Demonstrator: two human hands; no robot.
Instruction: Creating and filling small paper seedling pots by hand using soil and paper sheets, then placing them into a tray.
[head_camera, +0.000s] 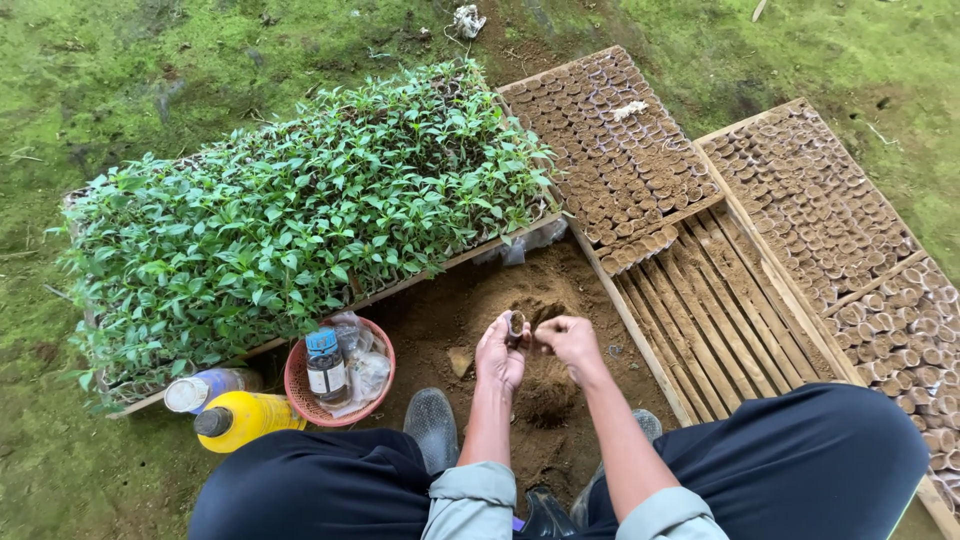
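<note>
Two hands work over a mound of loose brown soil on the ground between my knees. My left hand is curled around a small cup, a rolled brown tube held upright at the fingertips, mouth up. My right hand sits just beside it, fingers pinched narrow at the cup's mouth; I judge there is a pinch of soil in them, but I cannot see it.

Step in hand, by my reading: filling the cup with soil. The next move calls for keeping the cup upright and the pinch right over its mouth so nothing spills past the rim.

Surroundings: a tray of green seedlings lies along the far left edge of the soil patch. At its near corner sits a red basket with a dark bottle and clear bags. Just left of that lie a yellow bottle and a clear one. To the right, a slatted wooden frame is packed with cups at its far end and bare at its near end; a second frame beyond it is full.

Hard to make out: how full the cup is, since fingers cover most of it. My feet are partly under my arms, and the second frame runs off the right edge.
</note>
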